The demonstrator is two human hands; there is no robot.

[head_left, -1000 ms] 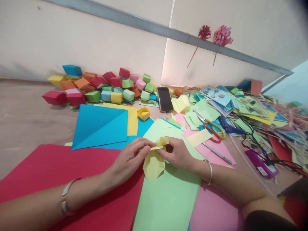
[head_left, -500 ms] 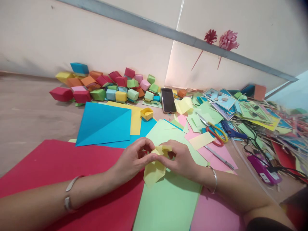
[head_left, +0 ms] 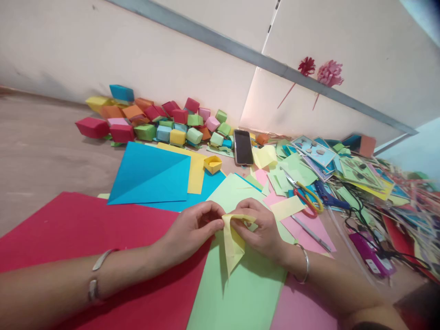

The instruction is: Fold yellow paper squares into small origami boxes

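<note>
A partly folded sheet of pale yellow paper (head_left: 233,247) is held up between both hands, its pointed lower end hanging down. My left hand (head_left: 195,227) pinches its upper left corner between thumb and fingertips. Around its upper right part, my right hand (head_left: 259,229) is closed, with the thumb tucked into the fold. Beneath them lies a light green sheet (head_left: 223,307). A large red sheet (head_left: 144,284) extends under my left forearm, and pink paper (head_left: 299,305) shows under my right one.
Several coloured folded paper boxes (head_left: 144,132) are piled along the wall. A yellow box (head_left: 213,165), blue paper (head_left: 151,176) and a phone (head_left: 243,147) sit nearer. To the right are scissors (head_left: 305,197), a cutter knife (head_left: 311,233), a glue gun (head_left: 330,196) and a purple power strip (head_left: 371,254).
The yellow paper has turned in my hands, and its hanging part is now a narrower point. Both hands have shifted slightly right. The view has tilted a little.
</note>
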